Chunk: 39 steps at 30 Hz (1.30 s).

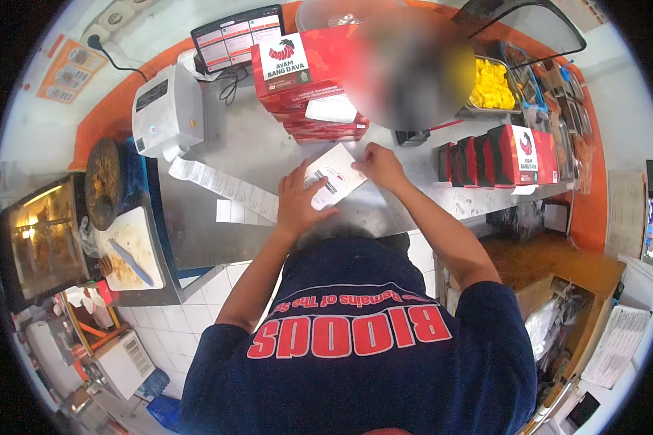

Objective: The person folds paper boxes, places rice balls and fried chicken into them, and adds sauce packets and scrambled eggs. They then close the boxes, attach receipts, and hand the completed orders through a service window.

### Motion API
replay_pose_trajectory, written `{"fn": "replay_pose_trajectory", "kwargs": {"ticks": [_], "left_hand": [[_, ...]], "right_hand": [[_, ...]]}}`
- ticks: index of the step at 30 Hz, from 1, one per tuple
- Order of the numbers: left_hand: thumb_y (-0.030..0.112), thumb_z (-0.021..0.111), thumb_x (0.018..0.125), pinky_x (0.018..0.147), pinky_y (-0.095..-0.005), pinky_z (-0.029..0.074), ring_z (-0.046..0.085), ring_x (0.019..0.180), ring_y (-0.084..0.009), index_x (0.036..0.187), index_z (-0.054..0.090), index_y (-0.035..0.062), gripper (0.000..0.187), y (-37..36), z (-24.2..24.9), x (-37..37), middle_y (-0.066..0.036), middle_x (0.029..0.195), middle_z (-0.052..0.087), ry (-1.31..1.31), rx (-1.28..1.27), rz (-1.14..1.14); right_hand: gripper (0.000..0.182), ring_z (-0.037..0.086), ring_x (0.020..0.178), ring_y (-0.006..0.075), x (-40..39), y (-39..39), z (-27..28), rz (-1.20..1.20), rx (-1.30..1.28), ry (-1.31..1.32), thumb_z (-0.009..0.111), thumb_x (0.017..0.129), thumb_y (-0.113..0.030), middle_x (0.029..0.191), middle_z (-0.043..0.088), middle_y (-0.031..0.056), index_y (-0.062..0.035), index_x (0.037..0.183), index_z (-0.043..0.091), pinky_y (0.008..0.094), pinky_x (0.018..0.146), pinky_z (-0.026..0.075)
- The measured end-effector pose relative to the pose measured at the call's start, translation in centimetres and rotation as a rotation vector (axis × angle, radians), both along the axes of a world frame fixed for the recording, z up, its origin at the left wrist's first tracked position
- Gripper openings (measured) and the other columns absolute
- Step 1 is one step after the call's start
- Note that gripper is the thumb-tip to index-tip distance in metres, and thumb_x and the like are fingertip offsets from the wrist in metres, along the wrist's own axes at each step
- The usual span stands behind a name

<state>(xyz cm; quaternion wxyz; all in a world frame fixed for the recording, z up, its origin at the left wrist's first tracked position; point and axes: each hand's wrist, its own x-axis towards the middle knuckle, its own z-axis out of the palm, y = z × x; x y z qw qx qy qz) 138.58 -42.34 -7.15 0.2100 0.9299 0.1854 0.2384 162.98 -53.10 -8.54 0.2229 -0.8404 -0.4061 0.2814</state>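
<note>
A white paper packet with a dark and red print lies tilted just above the steel counter, in front of my body. My left hand holds it along its left side, with the fingers over the left edge and the thumb across the lower part. At its upper right corner, my right hand pinches the paper between thumb and fingers. A long printed receipt strip runs from the white label printer to beside my left wrist.
Red stacked boxes stand behind the packet. More red and black boxes line the right. At the back are a monitor and a tray of yellow food. A knife rests on a cutting board at left.
</note>
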Motion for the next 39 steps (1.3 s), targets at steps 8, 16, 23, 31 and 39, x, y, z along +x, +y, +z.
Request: {"fn": "replay_pose_trajectory", "kwargs": {"ticks": [8, 16, 23, 31, 39], "left_hand": [[0.034, 0.083, 0.061, 0.105, -0.0559, 0.034, 0.046, 0.127, -0.0422, 0.12, 0.068, 0.0123, 0.065, -3.6, -0.3, 1.8, -0.02, 0.15, 0.044, 0.134, -0.215, 0.051], [0.041, 0.088, 0.063, 0.108, -0.0553, 0.033, 0.043, 0.131, -0.0424, 0.129, 0.063, 0.0056, 0.078, -14.0, 5.8, 7.4, -0.023, 0.152, 0.04, 0.248, -0.22, -0.354], [0.034, 0.086, 0.076, 0.114, -0.0541, 0.033, 0.04, 0.137, -0.0458, 0.136, 0.058, 0.0064, 0.071, -22.1, 6.7, 10.6, -0.023, 0.156, 0.039, 0.177, -0.383, -0.73], [0.017, 0.072, 0.088, 0.115, -0.0483, 0.036, 0.049, 0.133, -0.0396, 0.129, 0.062, 0.0015, 0.045, -31.4, 3.9, 11.6, -0.02, 0.143, 0.054, 0.31, -0.312, -0.728], [0.012, 0.074, 0.084, 0.113, -0.0444, 0.037, 0.051, 0.13, -0.0358, 0.128, 0.062, 0.0015, 0.047, -41.5, 4.3, 14.8, -0.019, 0.134, 0.061, 0.482, -0.274, -0.863]], "right_hand": [[0.09, 0.067, 0.096, 0.0255, -9.0, -6.3, 3.2, -0.811, 0.133, 0.959, 0.08, 0.087, -0.045, 0.117, 0.062, 0.0198, 0.0025, 0.146, 0.03, 0.0405, 0.075, 0.057], [0.067, 0.066, 0.112, 0.0245, -9.8, -18.4, 2.8, -1.118, 0.792, 1.09, 0.079, 0.086, -0.006, 0.125, 0.062, 0.015, 0.0025, 0.138, 0.039, 0.0395, 0.094, 0.057], [0.058, 0.061, 0.12, 0.0271, -9.8, -37.9, 0.8, -1.519, 1.166, 0.792, 0.076, 0.09, -0.01, 0.129, 0.061, 0.0149, -0.0021, 0.139, 0.044, 0.0408, 0.104, 0.051], [0.062, 0.064, 0.116, 0.0271, -3.0, -68.6, -5.0, -2.148, 1.576, 0.173, 0.08, 0.088, -0.012, 0.131, 0.06, 0.0141, -0.0027, 0.138, 0.043, 0.0407, 0.096, 0.056], [0.066, 0.071, 0.102, 0.0329, 7.7, -83.7, -5.2, -2.591, 1.803, 0.17, 0.067, 0.095, -0.045, 0.124, 0.065, 0.0185, -0.0111, 0.145, 0.039, 0.0503, 0.074, 0.062]]}}
